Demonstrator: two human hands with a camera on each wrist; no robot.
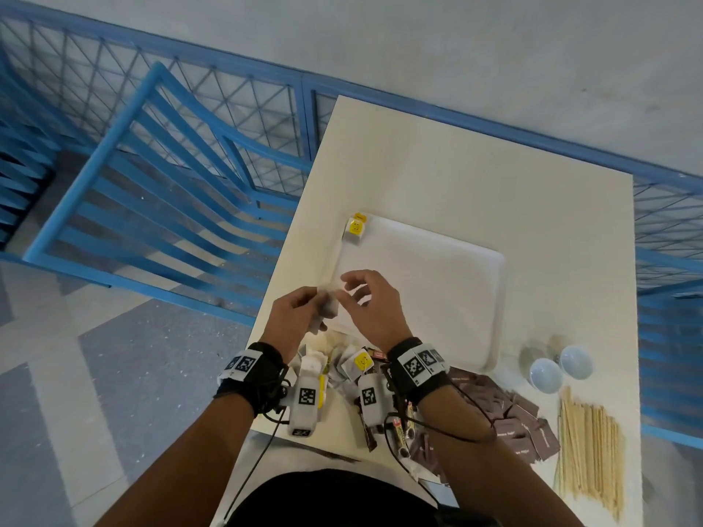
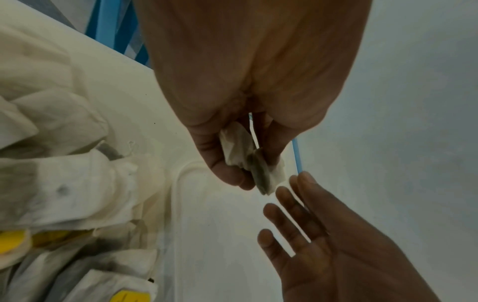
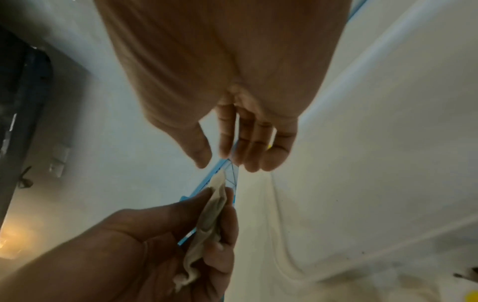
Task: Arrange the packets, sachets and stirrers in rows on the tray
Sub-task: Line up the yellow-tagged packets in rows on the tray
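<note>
My left hand (image 1: 310, 304) pinches a pale tea bag (image 1: 330, 303) between thumb and fingers, above the near-left rim of the white tray (image 1: 456, 298). The left wrist view shows the tea bag (image 2: 239, 146) crumpled in that left hand (image 2: 247, 176). My right hand (image 1: 352, 289) hovers just right of it with its fingers relaxed and holds nothing. In the right wrist view the right hand (image 3: 227, 159) sits just above the tea bag's (image 3: 212, 212) top edge. One yellow-tagged tea bag (image 1: 355, 228) lies in the tray's far-left corner.
A heap of tea bags (image 1: 344, 361) lies under my wrists at the table's near-left. Brown sachets (image 1: 513, 420) and wooden stirrers (image 1: 589, 450) lie at the near right, behind them two small bowls (image 1: 546, 374). A blue chair (image 1: 171, 184) stands left of the table.
</note>
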